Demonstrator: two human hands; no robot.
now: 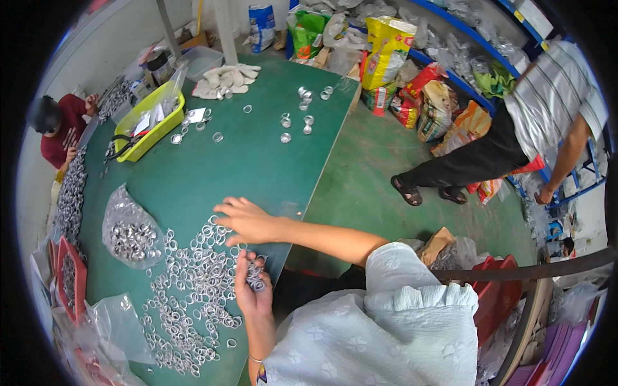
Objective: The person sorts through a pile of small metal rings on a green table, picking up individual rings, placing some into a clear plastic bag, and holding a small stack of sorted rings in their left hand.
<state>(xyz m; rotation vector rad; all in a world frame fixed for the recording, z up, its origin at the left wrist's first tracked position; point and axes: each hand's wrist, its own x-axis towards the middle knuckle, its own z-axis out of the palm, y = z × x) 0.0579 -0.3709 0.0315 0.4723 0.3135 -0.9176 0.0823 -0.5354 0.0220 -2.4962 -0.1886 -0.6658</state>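
Observation:
My left hand (252, 293), turned palm up, is cupped around several small silver metal rings (257, 278). Just beyond it, my right hand (248, 222) reaches over the edge of a loose pile of rings (193, 283), palm down with its fingers spread. I see nothing held in the right hand; its underside is hidden. The pile spreads over the green tabletop (257, 167). Beside it lies a clear plastic bag (122, 209) containing shiny metal pieces.
A yellow-green basket (145, 138) and white gloves (225, 80) sit farther back, near small ring stacks (304, 96). A red tray (69, 273) stands left. One person (58, 125) is at the far left; another (541, 109) stands right, by blue shelves (463, 29).

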